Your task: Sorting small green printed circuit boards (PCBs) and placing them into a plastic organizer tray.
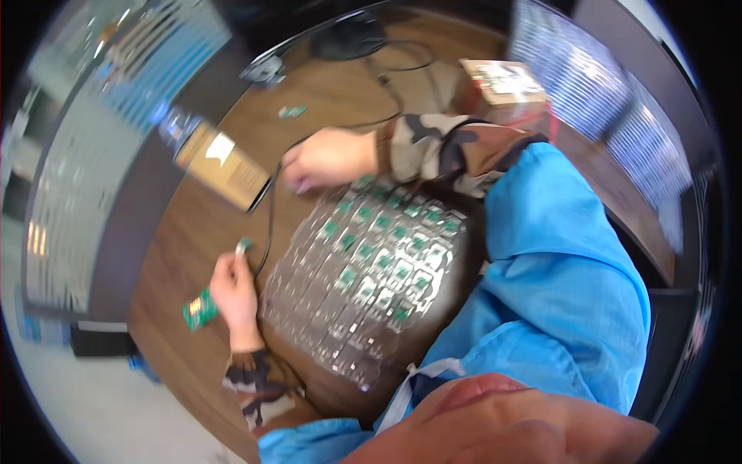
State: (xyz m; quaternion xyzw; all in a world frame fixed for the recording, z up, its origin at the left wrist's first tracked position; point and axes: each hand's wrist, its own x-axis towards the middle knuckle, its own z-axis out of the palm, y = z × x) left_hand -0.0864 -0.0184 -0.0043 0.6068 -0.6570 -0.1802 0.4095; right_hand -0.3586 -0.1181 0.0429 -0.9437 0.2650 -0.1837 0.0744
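Between the thumb and fingers of my left hand point(234, 292) is a small circuit board point(244, 246), its green end sticking out past the fingertips. A larger green board with a lit display point(199, 309) lies beside that hand. My right hand point(331, 158) hovers farther off, near a black cable, with its fingers drawn together; motion blur hides what they may hold. In front of me a clear plastic tray point(297, 313) has many small pockets. Little green boards point(365, 250) fill several pockets on its far and right part, while pockets toward the near left look bare.
A cardboard box point(226, 172) stands left of my right hand, with a clear bottle point(178, 125) behind it. The black cable point(270, 220) crosses the wooden desk point(174, 232). Another small green piece point(292, 112) lies farther back. At the far right sits a second carton point(498, 91).
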